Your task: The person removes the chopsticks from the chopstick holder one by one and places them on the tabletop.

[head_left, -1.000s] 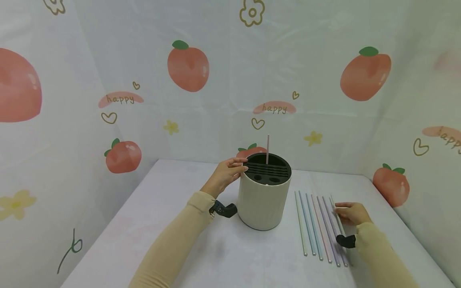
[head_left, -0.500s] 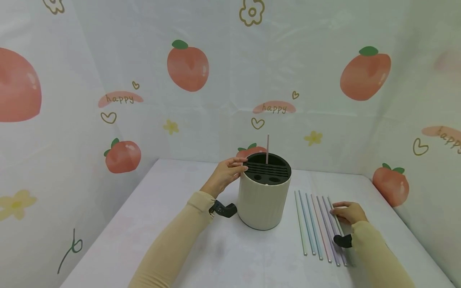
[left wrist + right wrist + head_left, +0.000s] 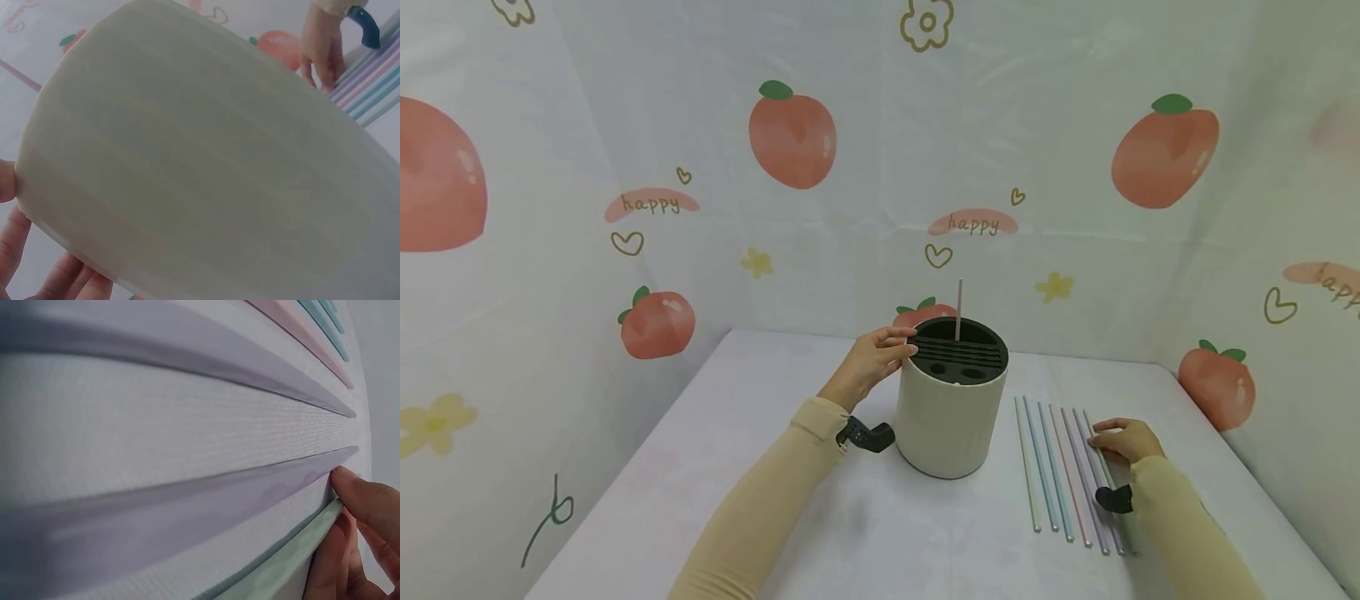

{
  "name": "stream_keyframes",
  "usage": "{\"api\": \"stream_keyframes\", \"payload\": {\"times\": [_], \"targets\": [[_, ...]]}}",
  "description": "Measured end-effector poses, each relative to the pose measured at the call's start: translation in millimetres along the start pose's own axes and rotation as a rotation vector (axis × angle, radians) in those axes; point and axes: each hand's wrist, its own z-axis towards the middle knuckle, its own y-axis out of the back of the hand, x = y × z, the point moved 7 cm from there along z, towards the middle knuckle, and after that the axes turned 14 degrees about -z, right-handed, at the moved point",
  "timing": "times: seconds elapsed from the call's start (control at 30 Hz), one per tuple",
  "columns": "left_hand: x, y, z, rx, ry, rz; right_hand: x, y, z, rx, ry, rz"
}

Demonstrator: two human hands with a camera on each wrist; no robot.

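Observation:
A cream cylindrical utensil holder (image 3: 951, 425) with a black slotted top stands on the table. My left hand (image 3: 868, 364) grips the left side of its rim; in the left wrist view some of its fingers (image 3: 62, 275) lie along the wall. A thin pink chopstick (image 3: 958, 312) stands upright in the holder's rear compartment. To the right, my right hand (image 3: 1127, 440) pinches a pale green chopstick (image 3: 269, 569) near its far end, as the right wrist view shows. The thumb touches or nearly touches the neighbouring lavender chopstick (image 3: 187, 515).
Left of the right hand lie several more chopsticks in a row: green (image 3: 1028, 467), blue (image 3: 1043, 467), pink (image 3: 1070, 479) and lavender. The white table (image 3: 700, 500) meets a fruit-printed cloth wall (image 3: 850, 275) at the back and sides.
My right hand has shifted slightly left with the green chopstick, closer to the lavender ones. The left hand and the holder have stayed in place.

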Motion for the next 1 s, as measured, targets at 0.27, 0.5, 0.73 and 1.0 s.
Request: {"api": "stream_keyframes", "payload": {"times": [0.27,0.5,0.73,1.0], "targets": [[2.7,0.7,2.6,-0.004,0.005,-0.008,-4,0,1,0.010,-0.007,0.007],[1.7,-0.4,1.7,-0.010,0.004,-0.009,0,2,-4,0.011,-0.009,0.021],[0.3,-1.0,1.8,-0.010,-0.003,-0.015,6,9,-5,0.054,-0.008,0.097],[0.0,0.8,1.2,-0.008,0.001,0.006,102,31,-11,0.102,0.362,0.682]]}}
